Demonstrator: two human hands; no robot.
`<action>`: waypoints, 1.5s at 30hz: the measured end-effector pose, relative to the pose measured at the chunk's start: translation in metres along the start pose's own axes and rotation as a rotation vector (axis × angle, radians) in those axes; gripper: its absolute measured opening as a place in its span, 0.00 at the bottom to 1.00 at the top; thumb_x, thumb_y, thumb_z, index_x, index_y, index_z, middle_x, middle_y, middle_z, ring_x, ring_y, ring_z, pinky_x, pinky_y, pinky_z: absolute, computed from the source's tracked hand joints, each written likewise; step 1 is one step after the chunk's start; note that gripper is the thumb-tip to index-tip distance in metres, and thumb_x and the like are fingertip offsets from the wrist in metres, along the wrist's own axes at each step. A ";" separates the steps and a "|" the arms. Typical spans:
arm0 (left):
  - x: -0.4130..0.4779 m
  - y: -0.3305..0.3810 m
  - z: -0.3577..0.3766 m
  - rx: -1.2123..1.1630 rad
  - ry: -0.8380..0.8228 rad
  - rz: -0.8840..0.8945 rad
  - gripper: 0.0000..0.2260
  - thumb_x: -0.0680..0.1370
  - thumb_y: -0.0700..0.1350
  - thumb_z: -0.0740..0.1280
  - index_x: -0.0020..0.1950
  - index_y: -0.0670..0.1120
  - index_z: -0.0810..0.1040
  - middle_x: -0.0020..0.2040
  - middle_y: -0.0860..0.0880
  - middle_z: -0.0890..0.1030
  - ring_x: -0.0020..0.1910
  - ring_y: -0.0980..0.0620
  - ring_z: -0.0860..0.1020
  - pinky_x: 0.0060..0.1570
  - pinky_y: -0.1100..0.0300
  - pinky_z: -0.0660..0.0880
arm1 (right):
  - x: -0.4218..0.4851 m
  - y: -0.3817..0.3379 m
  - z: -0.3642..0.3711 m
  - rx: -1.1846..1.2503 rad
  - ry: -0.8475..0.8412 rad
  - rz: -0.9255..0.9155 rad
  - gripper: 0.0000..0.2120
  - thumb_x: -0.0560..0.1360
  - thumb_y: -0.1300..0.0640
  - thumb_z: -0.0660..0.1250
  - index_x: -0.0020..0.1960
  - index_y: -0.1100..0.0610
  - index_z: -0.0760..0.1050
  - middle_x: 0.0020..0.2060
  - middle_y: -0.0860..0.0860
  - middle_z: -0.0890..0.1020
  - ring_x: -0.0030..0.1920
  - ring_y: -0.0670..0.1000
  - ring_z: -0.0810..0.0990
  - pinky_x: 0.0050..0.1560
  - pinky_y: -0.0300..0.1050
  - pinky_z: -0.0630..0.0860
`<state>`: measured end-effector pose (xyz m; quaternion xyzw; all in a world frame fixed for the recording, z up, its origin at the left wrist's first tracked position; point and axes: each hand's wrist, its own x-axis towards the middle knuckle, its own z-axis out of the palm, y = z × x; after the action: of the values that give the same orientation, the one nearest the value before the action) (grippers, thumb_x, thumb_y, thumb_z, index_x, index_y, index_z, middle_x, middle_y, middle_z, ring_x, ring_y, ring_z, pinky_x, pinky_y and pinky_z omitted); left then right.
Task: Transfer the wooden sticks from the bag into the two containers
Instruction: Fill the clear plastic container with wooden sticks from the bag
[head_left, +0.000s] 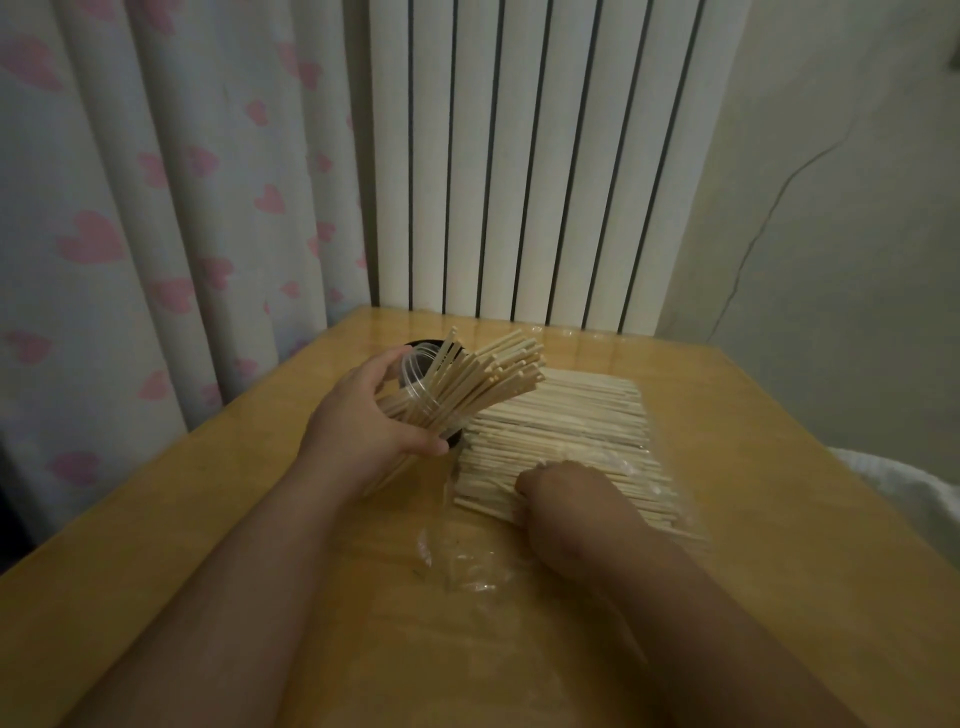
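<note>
— When counted from the near side of the stick pile (571, 431), first entry?
— Clear plastic bag (467, 569): crumpled open mouth just nearer than the pile, film also over the pile's right part. Flat on wooden table (260, 519).
— Next?
— Right hand (563, 499): on the pile's near left corner, knuckles up, fingers bent down among the sticks, tips hidden. Pinching any or none: cannot tell.
— The pile itself?
— Pale wooden sticks, many, laid side by side in flat layers, running left to right, inside the bag.
— Left of the pile?
— Left hand (371, 421): fingers and thumb wrapped round clear container (404, 382), held tilted, mouth toward the pile's far left corner. Bundle of sticks (483, 379) inside, fanned, ends jutting from the mouth above the pile's far left edge.
— Anything behind that?
— Dark round object (423, 347), just left of the pile's far corner, mostly hidden by the container. Kind: cannot tell.
— Beyond the pile?
— White ribbed radiator (519, 156) straight behind. Curtain with pink hearts (130, 208) behind and left. Plain wall (831, 234), cracked, behind and right.
</note>
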<state>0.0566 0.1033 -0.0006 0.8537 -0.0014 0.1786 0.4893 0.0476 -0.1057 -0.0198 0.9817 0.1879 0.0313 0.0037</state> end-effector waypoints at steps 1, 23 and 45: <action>0.000 0.000 0.000 -0.002 0.003 -0.001 0.49 0.57 0.42 0.85 0.75 0.58 0.69 0.69 0.55 0.75 0.68 0.52 0.71 0.64 0.48 0.71 | -0.001 0.000 -0.001 0.020 -0.012 0.010 0.11 0.78 0.54 0.62 0.58 0.55 0.76 0.56 0.55 0.79 0.58 0.58 0.77 0.55 0.48 0.73; 0.004 0.002 -0.006 -0.018 0.040 -0.059 0.48 0.57 0.41 0.85 0.72 0.55 0.68 0.69 0.52 0.74 0.66 0.51 0.71 0.62 0.50 0.70 | -0.028 -0.004 -0.049 -0.031 0.433 -0.033 0.12 0.80 0.39 0.57 0.45 0.46 0.63 0.35 0.44 0.71 0.37 0.50 0.75 0.36 0.45 0.71; -0.005 0.005 -0.014 0.142 -0.266 0.134 0.43 0.57 0.35 0.82 0.62 0.67 0.70 0.62 0.62 0.74 0.61 0.58 0.74 0.50 0.64 0.72 | -0.016 0.015 -0.029 0.371 1.152 -0.085 0.19 0.80 0.46 0.62 0.44 0.58 0.83 0.40 0.49 0.75 0.34 0.46 0.72 0.31 0.36 0.67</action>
<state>0.0465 0.1117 0.0082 0.9001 -0.1105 0.0962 0.4103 0.0366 -0.1251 0.0087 0.7828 0.2011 0.5241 -0.2684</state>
